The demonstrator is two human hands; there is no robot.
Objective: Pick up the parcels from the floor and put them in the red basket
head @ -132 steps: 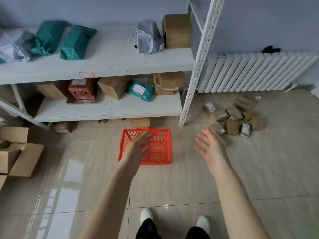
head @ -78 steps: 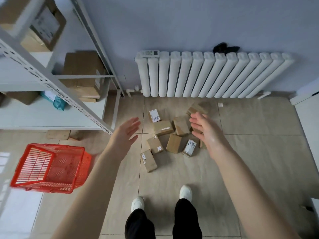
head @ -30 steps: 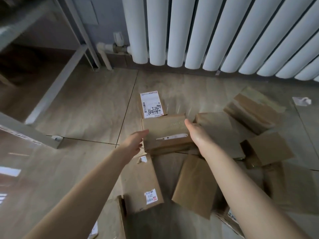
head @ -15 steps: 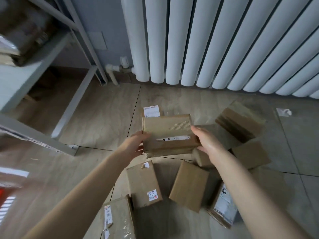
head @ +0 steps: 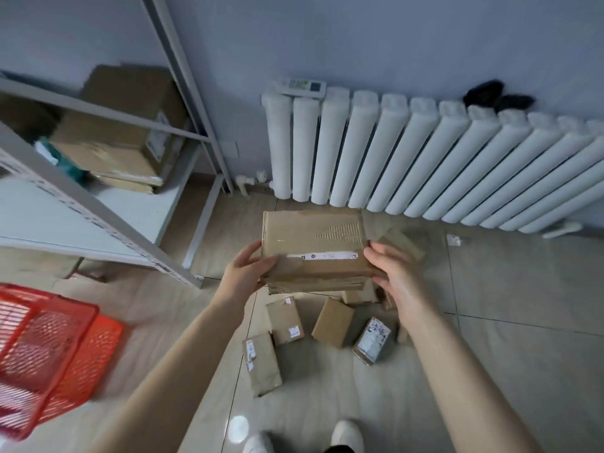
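Both arms reach fwd, elbows bent. L hand point(head: 243, 273) and R hand point(head: 397, 276) clasp a parcel point(head: 313, 246) by its short ends, thumbs on top, fingers point(head: 253, 253) curled round the edges, R ones mostly hidden beneath. Parcel is held roughly level above the floor point(head: 506, 354), over smaller parcels point(head: 284, 320), in front of a radiator point(head: 392, 152). Red basket point(head: 83, 367) sits on the floor at lower left by a shelf point(head: 98, 204), well apart from the held parcel.

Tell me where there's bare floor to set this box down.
Free: the wide bare tiles right of the parcel pile, below the radiator; also the strip between the red basket and the pile. Crowded: directly under the held box, where small parcels lie close together.
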